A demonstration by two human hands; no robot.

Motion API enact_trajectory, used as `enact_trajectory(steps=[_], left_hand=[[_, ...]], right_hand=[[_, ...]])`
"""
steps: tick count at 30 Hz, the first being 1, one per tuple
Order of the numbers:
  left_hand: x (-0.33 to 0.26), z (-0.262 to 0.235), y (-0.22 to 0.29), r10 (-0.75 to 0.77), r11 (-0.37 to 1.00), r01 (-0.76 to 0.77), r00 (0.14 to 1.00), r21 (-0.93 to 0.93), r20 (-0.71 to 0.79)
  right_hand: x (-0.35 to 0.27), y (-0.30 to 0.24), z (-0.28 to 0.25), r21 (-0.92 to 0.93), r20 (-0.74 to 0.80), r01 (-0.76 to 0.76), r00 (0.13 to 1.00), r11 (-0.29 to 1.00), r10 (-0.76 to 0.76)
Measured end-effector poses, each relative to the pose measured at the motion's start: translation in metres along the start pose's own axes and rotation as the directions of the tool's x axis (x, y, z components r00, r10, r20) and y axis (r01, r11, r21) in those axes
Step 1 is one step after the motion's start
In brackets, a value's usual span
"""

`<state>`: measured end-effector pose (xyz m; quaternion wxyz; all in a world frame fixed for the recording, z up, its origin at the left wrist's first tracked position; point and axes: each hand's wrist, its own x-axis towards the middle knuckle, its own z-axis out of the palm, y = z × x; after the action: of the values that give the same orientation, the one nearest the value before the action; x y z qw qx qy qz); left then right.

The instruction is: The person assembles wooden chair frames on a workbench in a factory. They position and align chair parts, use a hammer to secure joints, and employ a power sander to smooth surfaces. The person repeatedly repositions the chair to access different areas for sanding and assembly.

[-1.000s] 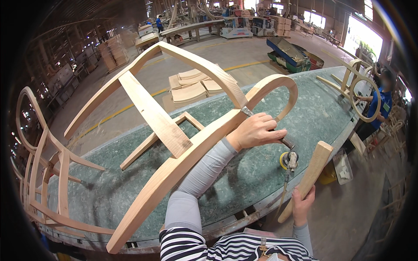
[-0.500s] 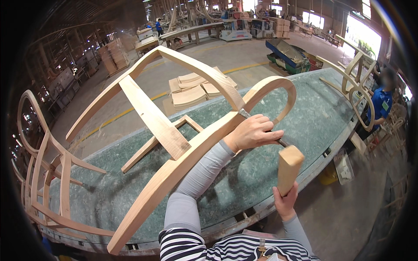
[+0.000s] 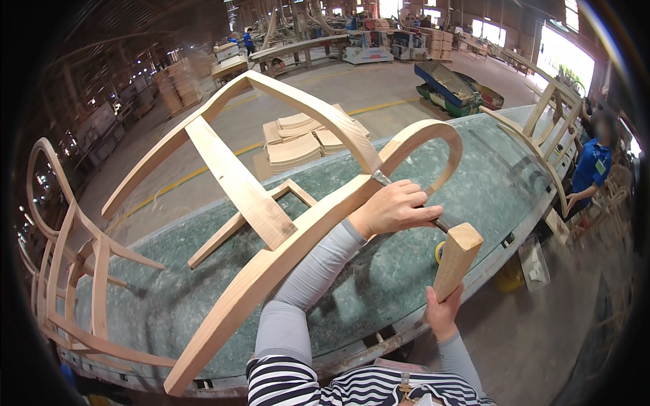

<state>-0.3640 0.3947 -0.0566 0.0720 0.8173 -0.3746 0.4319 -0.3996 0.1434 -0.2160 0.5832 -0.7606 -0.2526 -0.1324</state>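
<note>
A chisel-like tool, its type uncertain, is gripped in the closed left hand against the chair frame joint; the wooden block, clasped below in the right hand, is best struck squarely.

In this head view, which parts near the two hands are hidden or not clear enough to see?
1. Head view: the thin metal tool under the left hand; its middle is covered by the fingers.
2. Head view: the small yellow round object on the green worktable; the pale wooden block in the right hand hides most of it.
3. Head view: the lower end of the curved pale wooden chair frame; the picture's dark rim obscures it.
</note>
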Motion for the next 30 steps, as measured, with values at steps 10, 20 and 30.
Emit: enact_trajectory(steps=[10,20,30], left_hand=[[0.011,0.017,0.038,0.143,0.990,-0.141,0.986,-0.033,0.091],[0.014,-0.038,0.044,-0.873,0.378,0.580,0.482,0.721,0.070],[0.007,-0.022,0.039,-0.868,0.330,0.359,0.480,0.873,0.130]], right_hand=[[-0.003,0.000,-0.027,0.021,-0.094,-0.062,0.994,0.998,0.063],[-0.010,0.010,-0.040,0.006,-0.127,-0.087,0.988,0.996,0.087],[0.007,0.028,-0.048,0.147,-0.064,-0.136,0.987,0.980,0.146]])
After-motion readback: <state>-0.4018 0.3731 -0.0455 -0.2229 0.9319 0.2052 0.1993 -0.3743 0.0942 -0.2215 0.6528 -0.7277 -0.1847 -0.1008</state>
